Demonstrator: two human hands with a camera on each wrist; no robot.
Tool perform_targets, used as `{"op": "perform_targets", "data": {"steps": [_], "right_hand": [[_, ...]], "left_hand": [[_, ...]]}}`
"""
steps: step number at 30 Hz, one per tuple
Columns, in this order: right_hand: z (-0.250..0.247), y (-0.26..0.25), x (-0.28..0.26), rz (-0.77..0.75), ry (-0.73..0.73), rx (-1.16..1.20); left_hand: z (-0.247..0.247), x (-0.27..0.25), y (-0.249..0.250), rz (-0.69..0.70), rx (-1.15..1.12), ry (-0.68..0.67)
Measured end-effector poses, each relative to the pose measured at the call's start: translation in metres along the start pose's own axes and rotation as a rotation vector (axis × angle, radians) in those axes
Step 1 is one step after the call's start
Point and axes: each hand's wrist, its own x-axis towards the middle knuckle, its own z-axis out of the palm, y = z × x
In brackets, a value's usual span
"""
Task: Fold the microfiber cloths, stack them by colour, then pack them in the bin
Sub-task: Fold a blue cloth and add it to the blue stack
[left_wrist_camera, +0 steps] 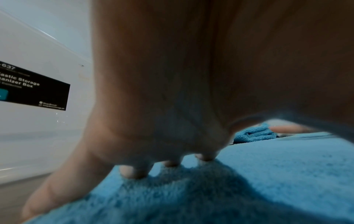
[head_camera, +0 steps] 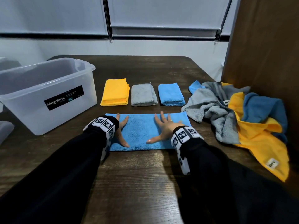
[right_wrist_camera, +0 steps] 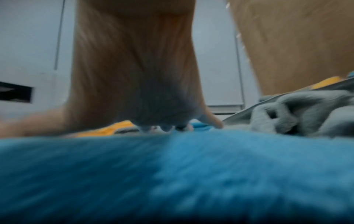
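Left hand [head_camera: 120, 129] and right hand [head_camera: 163, 129] spread flat, fingers straight, on blue cloth [head_camera: 142, 133] on bench [head_camera: 137, 175].

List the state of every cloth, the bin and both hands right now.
Blue cloth under the hands: half-folded strip, flat.
Yellow stack: folded.
Grey stack: folded.
Blue stack: folded.
Cloth pile: crumpled, unfolded.
Bin: open, looks empty.
Left hand: flat, pressing the cloth.
Right hand: flat, fingers spread on it.
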Motion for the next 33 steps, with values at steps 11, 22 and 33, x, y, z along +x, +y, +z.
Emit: {"op": "perform_targets", "data": {"steps": [11,22,33], "right_hand": [[0.022,0.055,-0.010,-0.091,-0.041,-0.121],[0.029,0.112,-0.039,0.116,-0.042,0.014],[0.026,0.091,-0.036,0.410,0.283,0.254]], "left_hand": [[0.010,-0.015,-0.022,0.028,0.084,-0.036],[0.028,-0.030,-0.050,-0.020,0.012,0.001],[0.022,-0.026,-0.043,-0.247,-0.312,0.171]]}}
